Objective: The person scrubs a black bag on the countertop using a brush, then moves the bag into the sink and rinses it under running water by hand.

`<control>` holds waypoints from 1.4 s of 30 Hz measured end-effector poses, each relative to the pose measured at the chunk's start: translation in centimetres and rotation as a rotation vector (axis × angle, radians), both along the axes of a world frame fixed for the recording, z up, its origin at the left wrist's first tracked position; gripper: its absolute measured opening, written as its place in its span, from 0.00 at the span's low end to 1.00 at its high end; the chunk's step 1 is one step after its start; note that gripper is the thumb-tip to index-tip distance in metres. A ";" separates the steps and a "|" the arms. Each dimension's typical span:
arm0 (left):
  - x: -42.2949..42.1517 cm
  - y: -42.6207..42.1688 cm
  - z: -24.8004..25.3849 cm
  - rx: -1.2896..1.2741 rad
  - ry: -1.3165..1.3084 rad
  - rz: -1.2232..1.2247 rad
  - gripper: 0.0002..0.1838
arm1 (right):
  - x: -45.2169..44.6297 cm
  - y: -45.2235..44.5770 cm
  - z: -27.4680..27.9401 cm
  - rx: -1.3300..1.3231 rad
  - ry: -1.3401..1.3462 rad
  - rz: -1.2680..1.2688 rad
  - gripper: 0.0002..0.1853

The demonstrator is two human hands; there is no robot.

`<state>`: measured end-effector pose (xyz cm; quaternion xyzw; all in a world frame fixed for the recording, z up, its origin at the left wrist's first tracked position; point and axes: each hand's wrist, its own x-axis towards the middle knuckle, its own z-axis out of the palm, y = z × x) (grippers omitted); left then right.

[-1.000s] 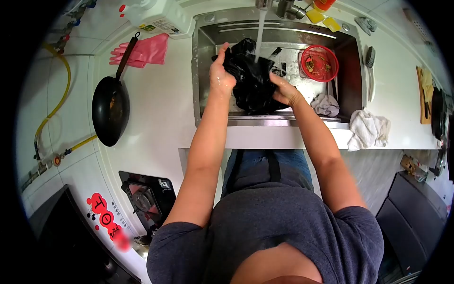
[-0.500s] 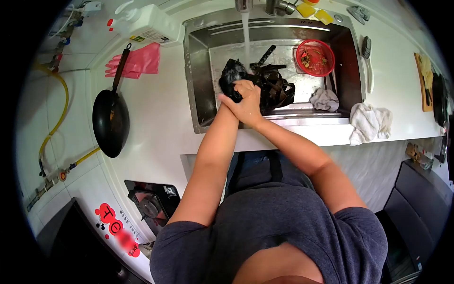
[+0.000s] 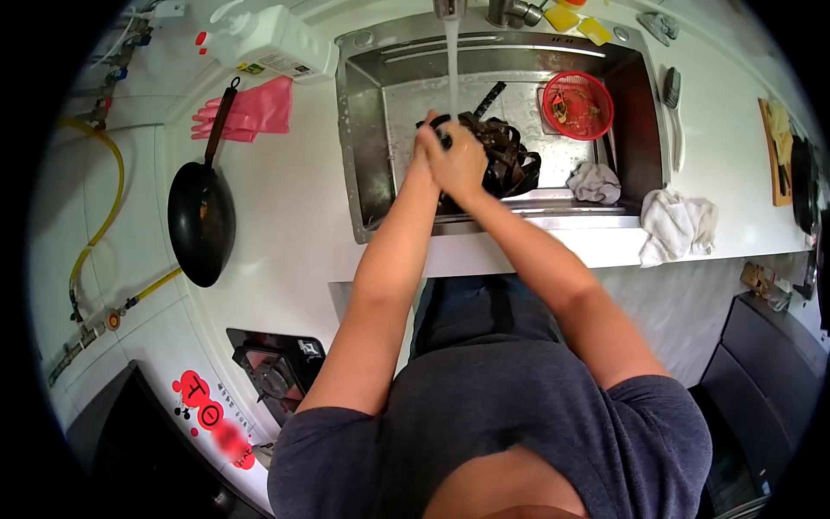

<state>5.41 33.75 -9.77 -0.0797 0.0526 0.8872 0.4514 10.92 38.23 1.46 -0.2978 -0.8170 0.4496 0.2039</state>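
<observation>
A wet black cloth item with straps point(image 3: 510, 160) lies bunched in the steel sink point(image 3: 367, 130), below the running tap point(image 3: 450, 9). Its left part is squeezed between both hands under the stream. My right hand point(image 3: 460, 160) is closed on the black cloth and presses against my left hand point(image 3: 426, 143). The left hand is partly covered by the right one, its fingers closed around the same bundle. One black strap sticks out toward the back of the sink.
A red basket with food scraps point(image 3: 577, 105) and a grey rag point(image 3: 595, 183) are in the sink's right side. A white towel point(image 3: 679, 227) and brush point(image 3: 674, 117) lie right. A black pan point(image 3: 201, 225), pink gloves point(image 3: 259, 111) and white jug point(image 3: 290, 48) stand left.
Both hands have come together from either side of the black cloth and now squeeze its left part. The cloth's straps have spread to the right, and the view has shifted slightly.
</observation>
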 end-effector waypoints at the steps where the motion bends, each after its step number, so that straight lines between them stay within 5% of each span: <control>1: 0.2 0.4 1.5 -0.229 -0.047 -0.010 0.17 | -1.0 1.1 -1.0 -0.021 -0.041 -0.035 0.18; 3: 0.6 2.3 7.7 -1.136 0.019 -0.017 0.19 | -2.7 4.1 -1.6 -0.062 -0.320 -0.137 0.20; 6: 0.9 2.9 9.8 -1.151 0.035 -0.065 0.21 | -2.0 3.9 -2.0 -0.083 -0.202 -0.160 0.21; 8: -2.6 0.4 -0.3 -0.453 0.144 -0.151 0.20 | -0.4 0.6 0.6 -0.094 -0.111 -0.084 0.23; 9: -2.8 -0.2 -2.3 -0.323 0.186 -0.176 0.19 | -0.4 0.4 0.4 -0.040 -0.136 -0.085 0.23; 10: -2.9 -0.2 -3.0 -0.465 0.233 -0.185 0.19 | -0.9 1.2 -0.5 -0.027 -0.228 -0.102 0.23; 12: 0.4 2.8 7.6 -1.312 0.120 -0.013 0.17 | -2.3 4.4 -3.4 -0.017 -0.412 -0.141 0.23; 13: 1.2 3.1 12.5 -1.256 0.042 -0.145 0.18 | -2.5 6.4 -5.0 -0.076 -0.473 -0.183 0.24; 14: 0.3 2.4 7.9 -1.100 0.047 -0.134 0.20 | -2.2 8.1 -6.4 -0.092 -0.458 -0.137 0.28; 16: -1.3 1.3 8.6 -0.842 -0.108 -0.093 0.19 | -1.3 9.7 -7.5 -0.244 -0.387 -0.026 0.33; 20: -3.9 -1.9 8.7 -0.882 -0.063 0.097 0.19 | 1.9 9.9 -5.7 -0.383 -0.106 0.566 0.39; 22: -4.2 -2.4 7.2 -0.884 -0.067 0.056 0.19 | 2.8 9.5 -3.8 -0.130 -0.629 0.757 0.37; 26: -2.3 -1.8 10.6 -0.808 -0.126 0.128 0.19 | 2.5 9.0 -10.8 -0.311 -0.174 0.500 0.23; 28: -2.0 -2.1 10.0 -0.779 -0.119 0.186 0.16 | 2.3 9.4 -8.8 -0.932 0.009 0.155 0.10; 30: -1.7 -1.5 9.7 -0.812 -0.182 0.203 0.15 | 2.2 8.3 -6.1 -1.186 0.174 -0.049 0.14; 32: -2.3 -0.8 6.0 -0.725 -0.239 0.050 0.12 | 2.6 5.8 -4.0 -0.550 0.296 0.172 0.21; 34: -2.1 0.2 4.3 -0.874 -0.217 0.110 0.11 | 3.0 2.2 -0.6 -0.357 0.415 0.278 0.20; 35: -0.2 -0.7 3.9 -0.725 -0.081 0.223 0.09 | 3.6 0.9 0.9 -0.240 0.381 0.319 0.16; 37: -2.6 -2.4 -4.2 -0.133 0.115 -0.043 0.13 | 3.6 0.4 1.7 -0.037 0.287 0.337 0.11; 41: 0.4 -0.4 -0.1 -0.519 0.123 -0.001 0.16 | 0.1 3.3 -0.4 0.086 -0.021 0.103 0.15; 42: 1.4 2.1 3.2 -1.041 0.237 0.052 0.21 | -1.0 4.7 -1.0 0.068 -0.176 -0.014 0.17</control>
